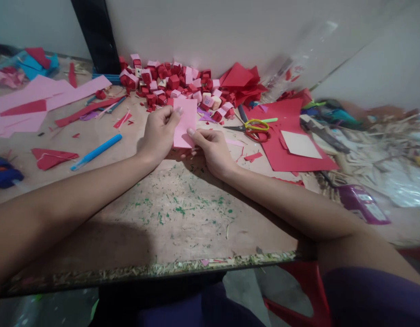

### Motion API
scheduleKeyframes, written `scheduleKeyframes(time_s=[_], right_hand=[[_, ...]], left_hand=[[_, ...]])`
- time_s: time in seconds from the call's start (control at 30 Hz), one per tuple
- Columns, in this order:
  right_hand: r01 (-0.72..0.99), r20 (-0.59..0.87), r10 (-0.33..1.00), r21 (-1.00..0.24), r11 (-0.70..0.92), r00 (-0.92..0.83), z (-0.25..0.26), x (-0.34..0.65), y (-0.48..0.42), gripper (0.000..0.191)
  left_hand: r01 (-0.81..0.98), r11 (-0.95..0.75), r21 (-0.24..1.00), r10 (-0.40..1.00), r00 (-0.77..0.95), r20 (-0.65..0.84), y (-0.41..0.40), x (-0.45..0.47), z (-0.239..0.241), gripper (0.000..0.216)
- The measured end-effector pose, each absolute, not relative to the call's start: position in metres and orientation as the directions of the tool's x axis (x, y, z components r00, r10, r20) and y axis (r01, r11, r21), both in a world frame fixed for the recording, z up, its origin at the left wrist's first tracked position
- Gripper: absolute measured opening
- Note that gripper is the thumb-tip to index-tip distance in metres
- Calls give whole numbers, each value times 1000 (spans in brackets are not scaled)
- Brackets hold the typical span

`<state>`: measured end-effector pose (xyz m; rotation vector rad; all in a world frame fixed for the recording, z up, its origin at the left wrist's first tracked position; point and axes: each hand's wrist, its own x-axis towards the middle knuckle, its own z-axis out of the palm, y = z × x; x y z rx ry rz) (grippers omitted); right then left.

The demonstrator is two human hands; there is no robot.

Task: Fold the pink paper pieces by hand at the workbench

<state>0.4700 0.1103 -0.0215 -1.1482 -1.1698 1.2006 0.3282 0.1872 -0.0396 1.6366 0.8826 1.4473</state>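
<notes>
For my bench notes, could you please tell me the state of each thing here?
Pink paper: held by left hand and right hand.
Scissors: lying down, seemingly closed.
Blue pen-like stick: lying loose.
Red and pink cubes: heaped.
Red sheet: spread, partly covered.
Cream card: lying flat.

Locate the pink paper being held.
Head view, just above and left of centre: the pink paper is held by the left hand and right hand, in front of the red and pink cubes.

Free tabletop (196, 243) nearside, cubes (174, 82) beyond

Two hands (160, 131) (214, 150), one held pink rectangle (185, 125), one pair of scissors (244, 129)
</notes>
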Motion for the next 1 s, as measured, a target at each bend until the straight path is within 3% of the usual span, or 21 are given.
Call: scheduleKeyframes(time_s=[0.43, 0.57, 0.87, 1.0], right_hand=[[15, 25, 999, -1000, 26, -48, -21, 472, 108, 52], [-47, 15, 999, -999, 12, -47, -21, 471, 109, 51], [-191, 41, 995, -981, 22, -95, -21, 472, 111, 51], [-168, 65, 994, -985, 50, -88, -19, 473, 109, 47]], left_hand=[[-12, -458, 889, 884, 101, 457, 182, 327, -33, 47], [13, -460, 888, 887, 63, 458, 180, 327, -31, 44], [28, -306, 952, 939, 172, 297, 172, 328, -10, 34], [29, -215, 976, 949, 242, 202, 159, 315, 8, 28]])
